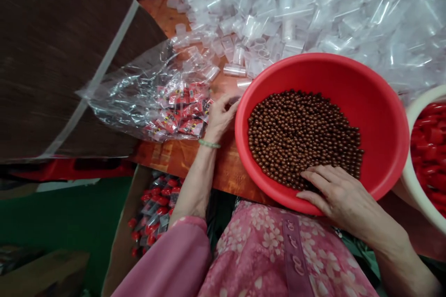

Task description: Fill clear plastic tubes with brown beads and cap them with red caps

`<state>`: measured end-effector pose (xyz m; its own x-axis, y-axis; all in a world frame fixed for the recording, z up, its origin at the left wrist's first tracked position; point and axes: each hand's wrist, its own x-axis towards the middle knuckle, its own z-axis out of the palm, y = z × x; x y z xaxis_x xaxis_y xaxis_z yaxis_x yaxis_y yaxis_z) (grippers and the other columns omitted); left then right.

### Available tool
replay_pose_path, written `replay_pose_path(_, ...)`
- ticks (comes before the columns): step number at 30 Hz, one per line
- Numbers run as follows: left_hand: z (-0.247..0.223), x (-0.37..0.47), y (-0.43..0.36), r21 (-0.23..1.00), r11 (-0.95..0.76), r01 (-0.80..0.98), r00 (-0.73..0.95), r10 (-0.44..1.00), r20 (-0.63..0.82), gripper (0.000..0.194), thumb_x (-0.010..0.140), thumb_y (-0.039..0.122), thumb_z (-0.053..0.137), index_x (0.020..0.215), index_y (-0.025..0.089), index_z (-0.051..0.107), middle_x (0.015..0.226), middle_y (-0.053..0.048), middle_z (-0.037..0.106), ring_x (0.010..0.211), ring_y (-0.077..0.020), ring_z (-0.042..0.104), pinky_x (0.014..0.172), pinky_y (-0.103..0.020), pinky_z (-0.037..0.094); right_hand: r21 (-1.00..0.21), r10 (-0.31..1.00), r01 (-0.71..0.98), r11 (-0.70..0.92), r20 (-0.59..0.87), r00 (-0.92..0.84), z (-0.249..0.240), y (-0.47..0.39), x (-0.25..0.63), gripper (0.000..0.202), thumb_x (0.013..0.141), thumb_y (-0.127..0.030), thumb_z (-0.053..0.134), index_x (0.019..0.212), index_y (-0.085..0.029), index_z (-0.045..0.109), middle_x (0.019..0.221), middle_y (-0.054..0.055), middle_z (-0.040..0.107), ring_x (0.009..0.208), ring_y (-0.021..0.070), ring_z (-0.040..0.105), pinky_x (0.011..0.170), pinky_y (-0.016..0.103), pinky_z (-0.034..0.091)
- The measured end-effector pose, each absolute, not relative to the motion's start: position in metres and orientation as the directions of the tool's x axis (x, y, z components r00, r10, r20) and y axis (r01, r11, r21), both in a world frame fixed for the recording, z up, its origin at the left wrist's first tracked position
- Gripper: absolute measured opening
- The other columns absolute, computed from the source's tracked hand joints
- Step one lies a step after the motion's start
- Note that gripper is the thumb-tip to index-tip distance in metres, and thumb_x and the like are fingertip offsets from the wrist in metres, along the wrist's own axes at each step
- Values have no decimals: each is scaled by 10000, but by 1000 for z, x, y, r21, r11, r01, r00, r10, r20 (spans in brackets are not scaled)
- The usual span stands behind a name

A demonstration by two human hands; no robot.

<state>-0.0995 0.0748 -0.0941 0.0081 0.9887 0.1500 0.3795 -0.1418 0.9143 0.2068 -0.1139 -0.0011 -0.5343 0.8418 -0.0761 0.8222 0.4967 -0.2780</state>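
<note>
A large red plastic basin [379, 102] holds a heap of small glossy brown balls [299, 134]. Over its near rim reaches my right hand [334, 190], fingers stretched and slightly bent, their tips on the balls and the thumb apart along the rim. My left hand [221, 116], with a pale green bangle [209, 144] at the wrist, is beside the basin's left rim. Its thumb and forefinger curl together; what is between them is hidden or too small to name. Left of this hand lies a clear plastic bag [132, 97] with small red printed packets [184, 106] in it.
Many clear plastic tubes [289, 28] are piled across the back of the wooden table [170, 153]. A cream tub [414, 190] of red plastic pieces [430, 148] stands at the right. Below the table's left edge, a carton [120, 222] contains red-capped items [156, 209].
</note>
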Motion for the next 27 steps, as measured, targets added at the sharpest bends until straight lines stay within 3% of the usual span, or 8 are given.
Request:
replay_pose_path(4, -67, -103, 36, 975, -97, 198, -54, 992, 110, 466, 846, 620, 720, 1059, 209, 774, 999, -55, 799, 868, -199, 721, 813, -359, 600, -327, 817, 787, 523, -70, -572, 1, -104, 211, 334, 1040, -456, 519, 1206, -194, 644, 1133, 107, 732, 1019, 273, 709, 972, 493, 552)
replay_pose_path(7, -49, -104, 16, 940, -178, 291, -22, 981, 193, 422, 882, 579, 705, 1093, 221, 779, 1058, -56, 794, 954, -209, 722, 914, -375, 584, -347, 795, 750, 563, -24, -607, 10, -86, 209, 291, 1045, -408, 525, 1219, -201, 634, 1146, 97, 736, 1049, 266, 708, 1003, 477, 541)
replay_pose_path(9, -38, -103, 6, 879, -267, 395, 19, 959, 283, 361, 920, 513, 688, 1121, 227, 774, 1108, -55, 783, 1020, -208, 709, 957, -373, 565, -337, 777, 720, 607, 60, -626, 21, -71, 204, 264, 1046, -381, 530, 1199, -195, 637, 1120, 98, 741, 1018, 258, 712, 961, 440, 553)
replay_pose_path(13, -19, -96, -8, 707, -445, 549, 158, 886, 435, 288, 974, 371, 652, 1177, 189, 746, 1103, -72, 773, 977, -184, 692, 892, -337, 557, -353, 744, 656, 667, 257, -617, 45, -41, 183, 289, 1037, -329, 557, 1265, -159, 612, 1133, 106, 736, 1003, 219, 709, 917, 362, 566)
replay_pose_path(16, -8, -84, -17, 522, -573, 632, 315, 805, 502, 275, 994, 307, 617, 1174, 129, 725, 1053, -104, 768, 945, -202, 664, 873, -356, 542, -306, 720, 652, 694, 297, -627, 57, -28, 164, 340, 1038, -302, 542, 1336, -146, 591, 1214, 130, 716, 1093, 244, 676, 948, 397, 549)
replay_pose_path(19, -2, -70, -24, 393, -641, 660, 464, 758, 458, 261, 1020, 301, 561, 1122, 111, 708, 1009, -112, 756, 931, -220, 638, 872, -378, 528, -134, 672, 662, 737, 252, -696, 58, -24, 151, 251, 1024, -213, 499, 1179, -136, 682, 1089, 138, 715, 977, 263, 628, 869, 418, 506)
replay_pose_path(22, -1, -59, -28, 366, -661, 655, 562, 750, 349, 272, 1045, 307, 493, 1004, 131, 695, 942, -99, 731, 901, -218, 617, 835, -367, 514, -6, 650, 659, 752, 173, -740, 50, -26, 148, 207, 981, -135, 500, 970, -135, 706, 908, 126, 669, 840, 250, 546, 761, 381, 431)
replay_pose_path(27, -14, -49, -30, 348, -656, 670, 581, 755, 306, 264, 1026, 352, 536, 981, 149, 697, 949, -92, 740, 922, -243, 629, 813, -390, 493, -33, 678, 678, 734, -4, -735, 32, -18, 155, 208, 968, -78, 488, 942, -144, 683, 918, 102, 660, 816, 211, 552, 737, 323, 401)
